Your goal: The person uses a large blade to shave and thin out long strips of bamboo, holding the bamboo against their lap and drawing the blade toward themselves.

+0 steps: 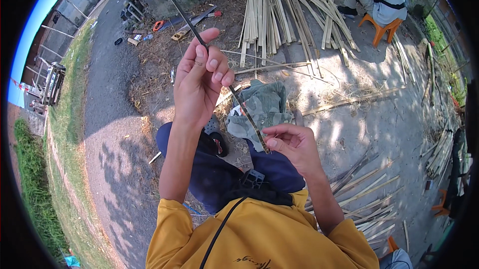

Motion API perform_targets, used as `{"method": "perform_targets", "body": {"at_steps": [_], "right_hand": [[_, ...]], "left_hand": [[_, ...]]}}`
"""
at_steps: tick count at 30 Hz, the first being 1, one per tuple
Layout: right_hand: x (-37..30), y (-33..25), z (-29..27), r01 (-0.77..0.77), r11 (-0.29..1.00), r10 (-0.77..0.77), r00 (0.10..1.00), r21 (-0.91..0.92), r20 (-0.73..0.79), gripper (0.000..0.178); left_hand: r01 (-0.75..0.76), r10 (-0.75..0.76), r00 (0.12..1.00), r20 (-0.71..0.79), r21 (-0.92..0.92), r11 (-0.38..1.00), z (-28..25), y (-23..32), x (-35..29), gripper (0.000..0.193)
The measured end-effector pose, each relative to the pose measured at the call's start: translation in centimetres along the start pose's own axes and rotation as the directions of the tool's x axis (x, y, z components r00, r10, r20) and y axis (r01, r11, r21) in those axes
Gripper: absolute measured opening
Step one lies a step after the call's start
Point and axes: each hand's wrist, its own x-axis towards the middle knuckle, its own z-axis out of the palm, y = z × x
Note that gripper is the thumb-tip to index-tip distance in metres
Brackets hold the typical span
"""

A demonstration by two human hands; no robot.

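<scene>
Strip (244, 107), dark and slender, is gripped between thumb and fingers by the left hand (199, 69); its lower end is met by the fingertips of the right hand (294, 147), whether pinched cannot be told. Already split thin, it would seem; how much work is left cannot be judged. Below the hands, script lettering is seen across a yellow shirt (299, 234). Well beyond both hands, pale strips (269, 14) are heaped, seemingly split already; no writing can be made out there.
</scene>
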Motion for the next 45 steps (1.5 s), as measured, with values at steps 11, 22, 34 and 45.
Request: {"method": "perform_targets", "body": {"at_steps": [11, 22, 34, 45], "right_hand": [[0.5, -0.4, 1.4, 0.081, 0.988, -0.085, 0.996, -0.128, -0.022, 0.024], [0.6, -0.3, 2.0, 0.05, 0.988, -0.054, 0.998, -0.147, -0.02, 0.013], [0.8, 0.8, 2.9, 0.141, 0.99, -0.141, 0.99, -0.016, -0.018, 0.008], [0.9, 0.7, 4.4, 0.383, 0.848, -0.398, 0.917, -0.366, 0.037, 0.012]], "left_hand": [[-0.025, 0.025, 1.0, -0.019, -0.014, 1.0, 0.1, 0.4, -0.4, 0.037], [-0.02, 0.02, 1.0, 0.005, -0.051, 0.998, -0.1, 0.6, -0.4, 0.04], [-0.034, 0.034, 0.999, 0.0, -0.109, 0.994, -0.9, 0.7, -0.4, 0.039], [0.094, -0.105, 0.981, -0.164, -0.075, 0.993, -0.9, -0.2, 0.5, 0.037]]}}
